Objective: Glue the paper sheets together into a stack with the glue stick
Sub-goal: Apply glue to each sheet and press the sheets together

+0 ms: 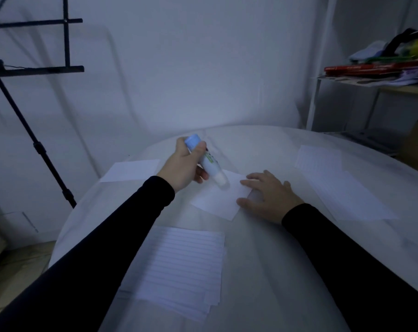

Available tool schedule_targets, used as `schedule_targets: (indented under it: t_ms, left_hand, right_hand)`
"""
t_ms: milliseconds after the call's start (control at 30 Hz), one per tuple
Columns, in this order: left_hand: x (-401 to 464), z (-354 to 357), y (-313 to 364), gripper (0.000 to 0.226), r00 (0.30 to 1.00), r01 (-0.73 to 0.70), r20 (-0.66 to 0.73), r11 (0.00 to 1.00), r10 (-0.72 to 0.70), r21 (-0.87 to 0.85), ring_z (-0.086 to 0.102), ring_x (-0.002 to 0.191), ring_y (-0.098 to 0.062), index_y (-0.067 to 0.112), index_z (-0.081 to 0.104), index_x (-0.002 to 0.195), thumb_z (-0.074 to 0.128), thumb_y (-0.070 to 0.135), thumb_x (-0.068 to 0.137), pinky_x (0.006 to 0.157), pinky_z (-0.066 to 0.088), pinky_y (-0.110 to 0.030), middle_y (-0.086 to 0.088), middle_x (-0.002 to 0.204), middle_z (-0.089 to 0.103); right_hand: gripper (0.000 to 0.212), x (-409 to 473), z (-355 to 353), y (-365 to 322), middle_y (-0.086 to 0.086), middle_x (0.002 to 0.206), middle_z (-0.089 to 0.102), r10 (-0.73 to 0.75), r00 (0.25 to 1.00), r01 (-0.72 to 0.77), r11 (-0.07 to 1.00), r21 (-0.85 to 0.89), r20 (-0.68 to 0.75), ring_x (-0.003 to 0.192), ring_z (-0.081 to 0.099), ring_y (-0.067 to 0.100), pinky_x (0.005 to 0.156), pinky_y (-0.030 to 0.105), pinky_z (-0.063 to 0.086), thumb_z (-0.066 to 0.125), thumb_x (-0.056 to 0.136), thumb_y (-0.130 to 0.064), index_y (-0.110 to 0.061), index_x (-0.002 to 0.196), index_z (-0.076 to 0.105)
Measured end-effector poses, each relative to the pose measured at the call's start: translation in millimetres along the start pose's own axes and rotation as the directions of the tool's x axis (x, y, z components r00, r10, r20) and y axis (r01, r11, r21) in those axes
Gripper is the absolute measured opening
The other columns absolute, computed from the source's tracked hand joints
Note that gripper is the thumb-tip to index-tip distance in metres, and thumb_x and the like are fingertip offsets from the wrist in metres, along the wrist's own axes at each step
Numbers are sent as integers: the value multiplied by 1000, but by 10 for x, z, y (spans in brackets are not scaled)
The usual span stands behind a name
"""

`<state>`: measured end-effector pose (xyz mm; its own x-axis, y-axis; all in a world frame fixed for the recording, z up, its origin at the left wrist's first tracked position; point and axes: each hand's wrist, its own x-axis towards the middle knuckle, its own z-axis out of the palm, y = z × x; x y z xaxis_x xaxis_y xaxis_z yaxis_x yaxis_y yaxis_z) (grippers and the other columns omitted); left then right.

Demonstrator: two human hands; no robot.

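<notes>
My left hand point(184, 167) grips a glue stick point(206, 161) with a blue end, its white tip pointing down at a small blank paper sheet point(217, 198) in the middle of the table. My right hand point(270, 194) lies flat with straight fingers pressing on that sheet's right edge. A stack of lined sheets point(184, 267) sits near me. More lined sheets point(339, 185) lie at the right, and a blank sheet point(131, 170) lies at the left.
The round table point(263, 271) has a white cover. A black stand point(37, 144) rises at the left beside the table. A shelf point(380, 75) with coloured clutter stands at the right against the white wall.
</notes>
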<state>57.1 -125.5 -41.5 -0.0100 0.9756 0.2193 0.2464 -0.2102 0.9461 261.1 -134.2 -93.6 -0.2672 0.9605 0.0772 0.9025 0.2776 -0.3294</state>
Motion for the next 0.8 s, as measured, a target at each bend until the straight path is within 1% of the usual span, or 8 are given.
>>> schedule_targets:
  t_ms: [100,200,333,400,500,600,700,800]
  left_hand:
    - [-76,47,-52,24,992,24,119,996,-34,83,50,58,-22,18,28,113,41,34,101,53,46,-32,-34,108,60]
    - [-151,16,-68,33,981,-13,195,988,-17,153,53,66,-21,17,25,120,46,30,99,58,49,-32,-31,111,61]
    - [-217,-31,-95,28,955,-136,288,967,70,216,59,75,-28,17,41,117,57,22,94,67,49,-31,-20,104,69]
    - [-242,-31,-97,29,946,-152,312,967,83,205,62,85,-35,17,48,114,62,27,90,68,51,-30,-17,99,71]
    - [-285,-2,-90,32,936,-168,338,967,96,193,62,80,-27,26,51,105,65,37,78,68,54,-32,-17,95,70]
    - [-303,30,-110,36,926,-188,361,966,113,180,65,85,-33,32,51,101,66,48,72,69,53,-33,-16,94,70]
    - [-302,57,-138,30,918,-200,380,961,115,192,64,91,-42,38,52,97,64,50,73,71,55,-42,-22,94,69]
    - [-283,63,-160,27,910,-220,398,951,119,218,63,91,-44,41,51,95,64,53,74,76,53,-55,-26,93,66]
  right_hand:
    - [59,10,60,-8,-12,150,30,-26,1000,26,999,21,7,141,22,10,114,48,16,50,87,-57,-30,139,42]
    - [61,42,124,10,-12,148,35,-38,999,38,999,27,1,137,31,8,114,45,20,50,86,-58,-27,138,45]
    - [62,64,141,9,-10,147,38,-52,998,52,999,5,-32,136,33,9,113,43,23,52,86,-58,-23,137,47]
    - [60,66,145,-4,-8,147,39,-68,997,69,998,2,-34,136,34,11,113,40,25,52,87,-55,-21,136,49]
    - [58,63,155,-8,-6,146,40,-81,996,81,997,9,-37,135,35,11,112,39,26,52,87,-54,-20,135,50]
    - [62,51,155,-8,-10,147,38,-53,998,53,999,3,-29,136,33,9,113,43,24,51,85,-59,-23,136,48]
    - [63,45,143,-13,-13,148,35,-27,1000,27,1000,-1,-15,137,31,7,114,49,19,51,84,-61,-27,136,47]
    - [62,58,153,-1,-14,146,37,-14,1000,15,999,43,-25,135,33,6,114,47,21,55,81,-62,-28,133,50]
